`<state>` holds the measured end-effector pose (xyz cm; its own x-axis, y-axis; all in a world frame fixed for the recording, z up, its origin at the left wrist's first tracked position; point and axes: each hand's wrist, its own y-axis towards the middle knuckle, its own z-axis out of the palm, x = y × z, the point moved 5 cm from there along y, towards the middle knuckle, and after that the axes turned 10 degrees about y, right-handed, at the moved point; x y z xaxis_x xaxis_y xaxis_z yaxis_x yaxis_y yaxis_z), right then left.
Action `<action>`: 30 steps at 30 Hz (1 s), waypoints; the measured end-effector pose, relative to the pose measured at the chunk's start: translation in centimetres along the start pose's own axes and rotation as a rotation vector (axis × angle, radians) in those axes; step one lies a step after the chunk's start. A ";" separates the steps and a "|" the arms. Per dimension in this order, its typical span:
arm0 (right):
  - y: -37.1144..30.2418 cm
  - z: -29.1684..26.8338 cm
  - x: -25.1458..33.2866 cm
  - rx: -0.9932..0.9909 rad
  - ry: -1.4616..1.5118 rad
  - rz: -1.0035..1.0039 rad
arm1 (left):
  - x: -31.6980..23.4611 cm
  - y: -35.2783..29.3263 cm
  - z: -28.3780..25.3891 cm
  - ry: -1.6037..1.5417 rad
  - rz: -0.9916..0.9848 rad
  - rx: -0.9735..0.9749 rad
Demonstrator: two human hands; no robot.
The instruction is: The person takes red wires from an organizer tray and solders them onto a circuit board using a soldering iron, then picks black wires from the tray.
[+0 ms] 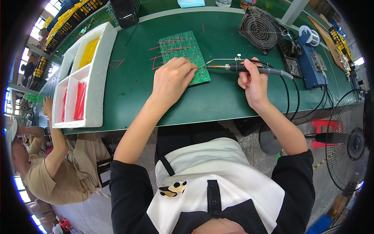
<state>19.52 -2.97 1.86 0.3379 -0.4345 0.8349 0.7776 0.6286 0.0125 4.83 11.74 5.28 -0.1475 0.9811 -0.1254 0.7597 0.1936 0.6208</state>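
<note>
A green circuit board (201, 77) lies on the green bench mat, with several red wires (181, 48) standing out across it. My left hand (173, 78) rests over the board's near left part, thumb and fingertips pinched together close to the iron's tip. What they pinch is too small to make out. In my right hand (254, 80) is a soldering iron (235, 67), gripped by its dark handle from the right. A thin metal feed tube (224, 59) runs along the iron, and both ends meet the board beside my left fingertips.
A white foam tray (99, 93) with red wires (80, 100) and yellow wires (89, 52) stands left. At right are a small square fan (260, 29), a blue soldering station (311, 62), a solder spool (309, 36) and hanging cables. A person (58, 163) sits at far left.
</note>
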 end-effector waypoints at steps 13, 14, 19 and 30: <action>0.0 0.1 0.0 0.033 -0.035 -0.006 | -0.1 0.0 0.0 0.012 0.033 -0.018; -0.1 0.1 0.0 0.034 -0.035 -0.005 | -0.1 0.0 0.1 0.018 0.040 -0.023; -0.1 0.2 0.0 0.065 -0.056 -0.028 | -0.1 -0.1 0.2 0.033 0.053 -0.030; 0.1 -0.5 0.1 0.031 0.056 -0.064 | 0.0 -0.2 0.3 0.055 0.043 -0.039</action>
<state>19.83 -3.27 1.65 0.3175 -0.5094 0.7998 0.7821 0.6176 0.0828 4.88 11.72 4.92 -0.1503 0.9870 -0.0561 0.7409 0.1501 0.6546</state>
